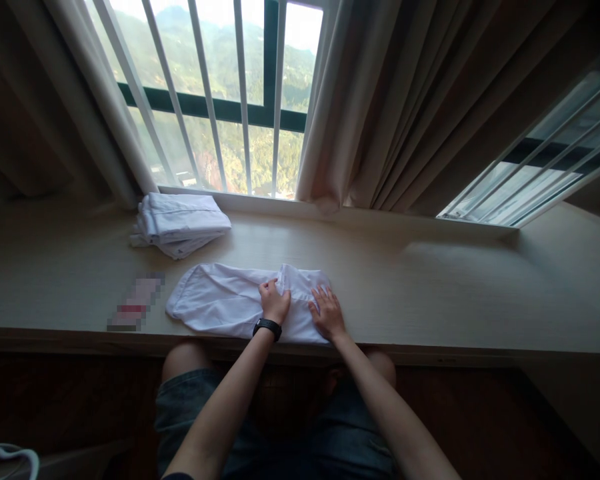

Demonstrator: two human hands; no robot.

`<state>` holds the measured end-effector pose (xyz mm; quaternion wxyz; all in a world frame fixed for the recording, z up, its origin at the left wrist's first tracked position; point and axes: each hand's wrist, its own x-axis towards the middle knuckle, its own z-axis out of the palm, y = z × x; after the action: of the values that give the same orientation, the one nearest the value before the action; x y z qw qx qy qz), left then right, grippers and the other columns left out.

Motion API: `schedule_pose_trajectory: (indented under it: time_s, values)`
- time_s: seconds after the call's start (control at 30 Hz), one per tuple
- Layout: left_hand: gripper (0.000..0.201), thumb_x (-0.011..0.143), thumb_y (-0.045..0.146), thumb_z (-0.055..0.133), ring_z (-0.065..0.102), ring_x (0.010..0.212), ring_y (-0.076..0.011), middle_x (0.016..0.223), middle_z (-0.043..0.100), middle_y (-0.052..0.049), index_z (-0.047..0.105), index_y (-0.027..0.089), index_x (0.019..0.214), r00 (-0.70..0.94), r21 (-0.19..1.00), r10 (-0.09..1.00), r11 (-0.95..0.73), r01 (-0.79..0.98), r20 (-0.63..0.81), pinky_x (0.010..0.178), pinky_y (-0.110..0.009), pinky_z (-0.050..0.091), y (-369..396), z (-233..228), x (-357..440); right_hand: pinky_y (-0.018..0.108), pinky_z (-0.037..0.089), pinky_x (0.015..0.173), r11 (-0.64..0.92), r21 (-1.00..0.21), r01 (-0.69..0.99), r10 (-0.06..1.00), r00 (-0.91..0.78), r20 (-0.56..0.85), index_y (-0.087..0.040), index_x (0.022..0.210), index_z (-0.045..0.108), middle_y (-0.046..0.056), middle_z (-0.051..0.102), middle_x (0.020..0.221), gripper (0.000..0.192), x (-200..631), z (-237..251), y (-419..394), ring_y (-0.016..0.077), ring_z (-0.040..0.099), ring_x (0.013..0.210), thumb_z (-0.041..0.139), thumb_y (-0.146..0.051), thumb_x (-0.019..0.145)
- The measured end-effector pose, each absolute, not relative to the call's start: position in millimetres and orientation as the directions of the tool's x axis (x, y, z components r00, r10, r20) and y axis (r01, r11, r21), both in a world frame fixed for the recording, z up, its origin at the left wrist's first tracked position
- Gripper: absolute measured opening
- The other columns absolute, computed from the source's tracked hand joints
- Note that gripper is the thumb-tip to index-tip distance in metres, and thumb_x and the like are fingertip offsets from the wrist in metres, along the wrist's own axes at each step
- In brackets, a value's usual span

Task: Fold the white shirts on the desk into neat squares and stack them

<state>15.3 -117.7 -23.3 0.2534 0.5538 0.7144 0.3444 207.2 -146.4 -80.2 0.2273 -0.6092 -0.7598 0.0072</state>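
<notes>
Left hand (274, 301) pinches white garment (215, 303) (soft, light; best taken at edges); right hand (326, 312), at 3 o'clock, presses flat, open.

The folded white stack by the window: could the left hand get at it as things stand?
Probably yes. The folded white stack lies up-left of the left hand, with bare wooden ledge between and nothing blocking; it needs a forward stretch.

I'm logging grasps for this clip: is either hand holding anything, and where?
The left hand pinches a fold near the middle of the white cloth garment; the right hand lies flat on its right part.
</notes>
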Motion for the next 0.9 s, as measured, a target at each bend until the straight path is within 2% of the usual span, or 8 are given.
schedule_pose_trajectory:
  time_s: [0.1, 0.2, 0.27, 0.4, 0.57, 0.67, 0.77, 0.9]
  values:
    - [0.071, 0.075, 0.040, 0.071, 0.053, 0.124, -0.0370, 0.130, 0.054, -0.027, 0.045, 0.007, 0.132, -0.277, 0.775, 0.953, 0.269, 0.572, -0.127, 0.099, -0.042, 0.043, -107, -21, 8, 0.048, 0.028, 0.119, 0.260, -0.300, 0.918, 0.930, -0.154, 0.335, -0.018, 0.142, 0.055, 0.011, 0.046, 0.152, 0.051, 207, -79, -147, 0.0265, 0.031, 0.148, 0.037, -0.043, 0.102]
    - [0.057, 0.069, 0.039, 0.076, 0.063, 0.107, -0.0358, 0.107, 0.067, -0.019, 0.055, 0.013, 0.115, -0.175, 0.768, 0.966, 0.259, 0.586, -0.193, 0.090, -0.041, 0.046, -100, -21, 0, 0.049, 0.029, 0.119, 0.268, -0.318, 0.910, 0.928, -0.155, 0.337, -0.018, 0.141, 0.056, 0.010, 0.047, 0.152, 0.050, 208, -79, -147, 0.0268, 0.032, 0.147, 0.038, -0.042, 0.102]
    - [0.048, 0.069, 0.034, 0.076, 0.065, 0.104, -0.0336, 0.103, 0.070, -0.015, 0.057, 0.017, 0.109, -0.114, 0.771, 0.976, 0.216, 0.600, -0.185, 0.089, -0.039, 0.046, -98, -19, -1, 0.049, 0.030, 0.118, 0.267, -0.332, 0.905, 0.929, -0.149, 0.340, -0.019, 0.141, 0.057, 0.010, 0.047, 0.151, 0.050, 208, -79, -147, 0.0266, 0.033, 0.147, 0.038, -0.042, 0.102]
    - [0.040, 0.075, 0.027, 0.069, 0.063, 0.108, -0.0317, 0.109, 0.069, -0.014, 0.057, 0.020, 0.112, -0.033, 0.777, 0.995, 0.091, 0.623, -0.090, 0.093, -0.038, 0.044, -102, -10, 6, 0.045, 0.031, 0.119, 0.244, -0.381, 0.892, 0.933, -0.108, 0.343, -0.018, 0.139, 0.058, 0.009, 0.050, 0.149, 0.050, 211, -82, -144, 0.0250, 0.036, 0.146, 0.035, -0.043, 0.103]
    - [0.036, 0.078, 0.029, 0.068, 0.064, 0.104, -0.0312, 0.102, 0.070, -0.012, 0.058, 0.020, 0.111, -0.036, 0.774, 0.998, 0.055, 0.631, -0.041, 0.090, -0.038, 0.045, -107, 5, 3, 0.049, 0.032, 0.118, 0.253, -0.401, 0.881, 0.932, -0.112, 0.344, -0.020, 0.142, 0.056, 0.009, 0.052, 0.148, 0.051, 209, -72, -144, 0.0260, 0.037, 0.145, 0.037, -0.044, 0.102]
    - [0.038, 0.076, 0.033, 0.071, 0.064, 0.100, -0.0298, 0.100, 0.071, -0.010, 0.059, 0.019, 0.110, -0.051, 0.776, 0.998, 0.061, 0.627, -0.037, 0.088, -0.035, 0.045, -106, 8, -13, 0.051, 0.029, 0.120, 0.320, -0.366, 0.874, 0.913, -0.181, 0.366, -0.021, 0.146, 0.052, 0.008, 0.048, 0.151, 0.051, 201, -53, -160, 0.0275, 0.031, 0.148, 0.040, -0.043, 0.101]
    - [0.041, 0.075, 0.036, 0.071, 0.064, 0.100, -0.0299, 0.103, 0.071, -0.011, 0.059, 0.019, 0.110, -0.070, 0.747, 0.996, 0.085, 0.660, -0.052, 0.086, -0.034, 0.045, -106, 1, -33, 0.052, 0.024, 0.122, 0.443, -0.301, 0.844, 0.876, -0.337, 0.344, -0.024, 0.149, 0.048, 0.005, 0.039, 0.157, 0.055, 189, -39, -187, 0.0290, 0.022, 0.151, 0.047, -0.044, 0.098]
    - [0.035, 0.073, 0.034, 0.071, 0.065, 0.098, -0.0305, 0.099, 0.072, -0.011, 0.060, 0.022, 0.104, -0.101, 0.701, 0.990, 0.141, 0.699, -0.098, 0.083, -0.033, 0.044, -110, -15, -52, 0.058, 0.016, 0.122, 0.564, -0.225, 0.794, 0.820, -0.508, 0.264, -0.029, 0.152, 0.043, 0.006, 0.029, 0.162, 0.071, 179, -39, -217, 0.0350, 0.016, 0.152, 0.064, -0.045, 0.086]
